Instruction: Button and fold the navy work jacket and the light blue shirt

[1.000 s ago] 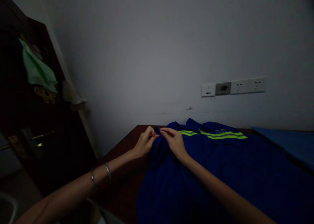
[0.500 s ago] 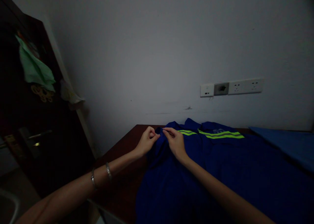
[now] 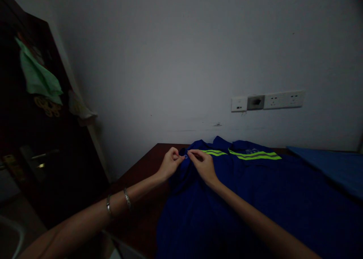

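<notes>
A dark blue shirt (image 3: 244, 198) with neon yellow-green stripes (image 3: 255, 155) lies spread on a dark brown table (image 3: 144, 179). My left hand (image 3: 169, 164) and my right hand (image 3: 202, 165) meet at the shirt's far left part. Both pinch the cloth, fingertips nearly touching, around a small round button (image 3: 185, 157). Two bracelets sit on my left wrist (image 3: 117, 202).
A white wall with a strip of sockets (image 3: 266, 101) rises behind the table. A lighter blue cloth (image 3: 329, 164) lies at the right. A dark door with a handle (image 3: 42, 155) and a hanging green cloth (image 3: 36, 75) stands at the left.
Both hands stay at the same spot on the shirt; the fingers have shifted slightly and a small button now shows between them.
</notes>
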`<state>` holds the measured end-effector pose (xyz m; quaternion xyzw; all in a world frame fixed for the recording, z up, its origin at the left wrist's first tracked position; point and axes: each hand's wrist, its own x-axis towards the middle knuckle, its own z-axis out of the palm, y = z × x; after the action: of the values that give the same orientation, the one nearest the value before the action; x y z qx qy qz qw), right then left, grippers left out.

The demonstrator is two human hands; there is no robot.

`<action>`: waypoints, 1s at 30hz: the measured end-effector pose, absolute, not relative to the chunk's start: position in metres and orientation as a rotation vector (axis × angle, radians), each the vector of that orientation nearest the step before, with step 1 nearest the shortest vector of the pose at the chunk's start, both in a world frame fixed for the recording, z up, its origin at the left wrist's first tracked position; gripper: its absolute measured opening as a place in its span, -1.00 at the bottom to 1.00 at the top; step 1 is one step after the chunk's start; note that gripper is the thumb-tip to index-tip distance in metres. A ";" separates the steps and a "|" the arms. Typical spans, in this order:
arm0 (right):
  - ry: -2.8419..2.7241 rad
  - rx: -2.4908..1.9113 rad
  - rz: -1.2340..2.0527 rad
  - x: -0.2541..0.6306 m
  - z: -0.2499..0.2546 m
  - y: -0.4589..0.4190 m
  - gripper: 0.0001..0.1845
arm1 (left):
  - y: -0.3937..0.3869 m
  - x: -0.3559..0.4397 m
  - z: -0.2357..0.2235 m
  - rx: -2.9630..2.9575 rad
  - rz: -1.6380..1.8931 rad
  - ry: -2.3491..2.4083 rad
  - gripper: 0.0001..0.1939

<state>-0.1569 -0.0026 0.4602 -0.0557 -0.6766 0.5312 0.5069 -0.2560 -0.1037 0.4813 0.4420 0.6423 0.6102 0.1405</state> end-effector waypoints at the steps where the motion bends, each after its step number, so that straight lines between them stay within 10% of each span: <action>1: -1.635 -0.131 1.319 -0.156 0.461 -0.001 -0.75 | -0.104 -0.257 0.481 1.294 1.753 1.862 -0.65; 13: -1.725 -0.255 1.890 -0.152 0.465 0.021 -0.71 | -0.108 -0.256 0.484 1.484 1.454 1.815 -0.71; 30: -1.790 -0.224 1.830 -0.145 0.454 0.025 -0.63 | -0.107 -0.259 0.483 1.768 1.279 1.958 -0.86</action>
<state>-0.1449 0.0247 0.4539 -0.0837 -0.6683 0.6832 0.2820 -0.2587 -0.1071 0.4828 0.5997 0.6642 0.4339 0.1047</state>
